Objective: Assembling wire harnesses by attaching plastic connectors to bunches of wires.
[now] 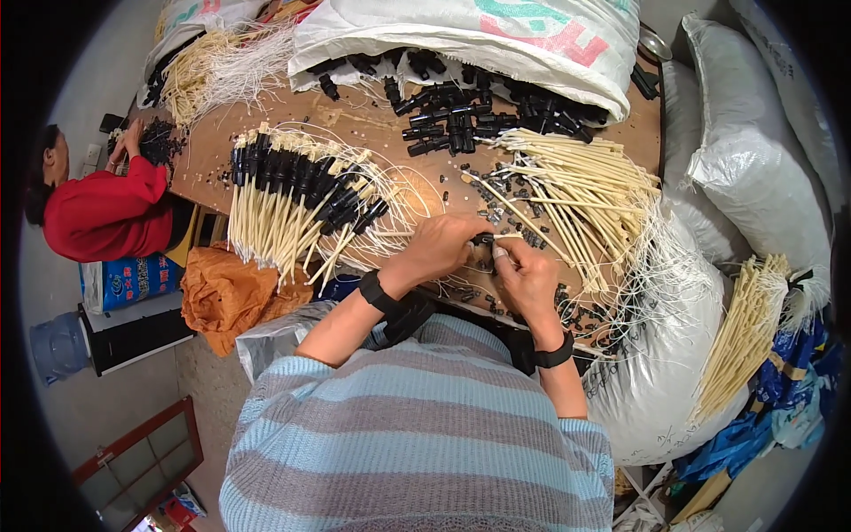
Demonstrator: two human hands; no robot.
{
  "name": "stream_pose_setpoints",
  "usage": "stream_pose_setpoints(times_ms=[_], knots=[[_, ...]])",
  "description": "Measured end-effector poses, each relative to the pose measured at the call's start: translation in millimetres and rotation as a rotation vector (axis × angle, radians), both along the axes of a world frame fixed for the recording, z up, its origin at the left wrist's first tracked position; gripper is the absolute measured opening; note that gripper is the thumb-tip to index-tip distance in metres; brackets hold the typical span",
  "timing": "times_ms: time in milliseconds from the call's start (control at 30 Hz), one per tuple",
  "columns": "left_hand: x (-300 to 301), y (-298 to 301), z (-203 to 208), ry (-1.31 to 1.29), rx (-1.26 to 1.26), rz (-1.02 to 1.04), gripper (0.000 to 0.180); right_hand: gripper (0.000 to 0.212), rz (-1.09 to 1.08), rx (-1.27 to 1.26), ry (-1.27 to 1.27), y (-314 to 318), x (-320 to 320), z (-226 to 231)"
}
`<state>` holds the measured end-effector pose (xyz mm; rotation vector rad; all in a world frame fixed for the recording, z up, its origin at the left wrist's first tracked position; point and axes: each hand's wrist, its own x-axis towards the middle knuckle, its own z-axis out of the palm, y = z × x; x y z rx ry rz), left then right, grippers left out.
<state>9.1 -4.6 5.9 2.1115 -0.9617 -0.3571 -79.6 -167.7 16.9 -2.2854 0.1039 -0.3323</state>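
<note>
Near the table's front edge, my left hand [441, 246] is closed around a small black plastic fitting [483, 238], its fingers hiding most of it. Close beside it, my right hand [529, 277] pinches a short cream end [509, 236] between thumb and finger. How far the two pieces join is hidden. On the left lies a fanned bundle of cream rods [275, 217] with black fittings [297, 173] near their far ends and white strings. Loose cream rods [585, 182] with pale tips lie to the right.
Black fittings [456, 120] spill from a white woven sack [461, 35] at the back. Small dark parts [519, 213] are scattered on the brown table [355, 111]. Stuffed sacks [745, 133] line the right side. A person in red [111, 208] works at the far left.
</note>
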Motion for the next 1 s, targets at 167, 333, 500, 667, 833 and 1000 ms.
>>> stream_pose_setpoints(times_ms=[167,333,500,667,833,1000], knots=[[2.3,0.0,11.6,0.145,0.126,-0.081,0.054,0.019,0.142,-0.061,0.032,-1.2,-5.1,-1.6],[5.9,5.7,14.1,0.272,-0.077,-0.161,0.056,0.017,0.205,-0.008,0.016,2.2,-3.4,0.0],[-1.3,7.6,5.7,-0.129,-0.31,0.003,0.034,0.018,0.161,-0.107,0.011,3.8,-6.7,-1.9],[-13.4,11.6,11.9,-0.181,-0.404,0.029,0.02,0.017,0.153,0.07,0.022,8.9,-12.0,1.7],[-13.5,16.6,-0.4,0.065,-0.407,-0.003,0.019,0.019,0.156,0.057,0.071,15.0,-14.6,-3.7],[42.1,10.1,-17.4,-0.368,-0.181,0.339,0.012,0.019,0.001,0.179,0.131,8.0,-17.9,-13.8]])
